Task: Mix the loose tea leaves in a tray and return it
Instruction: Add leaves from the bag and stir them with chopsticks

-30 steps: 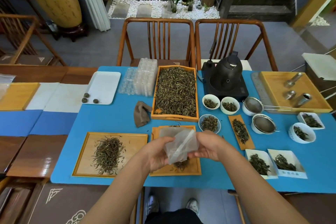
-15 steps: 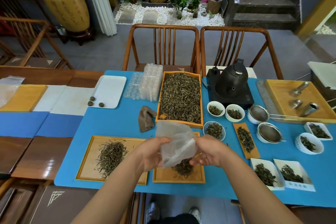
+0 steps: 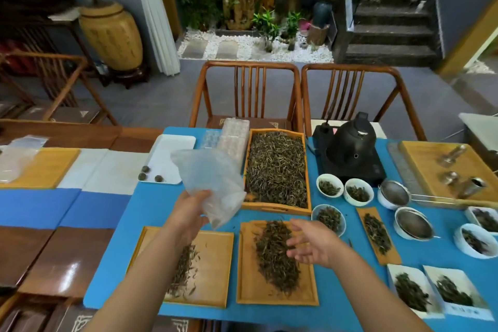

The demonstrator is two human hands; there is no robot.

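A small wooden tray [image 3: 248,288] lies at the near edge of the blue mat with a long heap of loose tea leaves [image 3: 275,253] on it. My right hand [image 3: 310,244] hovers open over the right side of that heap, fingers spread, holding nothing. My left hand [image 3: 190,213] is raised to the left of the tray and grips a crumpled clear plastic bag [image 3: 213,180], which looks empty. A second wooden tray [image 3: 215,264] with a thinner scatter of leaves lies under my left forearm. A large deep tray [image 3: 277,170] full of leaves sits behind.
Small white bowls of tea [image 3: 330,186], metal strainers [image 3: 413,224] and white dishes of leaves [image 3: 412,288] crowd the right of the mat. A black kettle [image 3: 350,143] stands on its base behind them. A white tray [image 3: 172,159] with three tea balls lies left; two chairs [image 3: 248,94] stand beyond.
Both hands held the bag over the small tray; now the right hand has let go and opened over the leaves, which have grown into a longer heap. The left hand has lifted the bag up and left.
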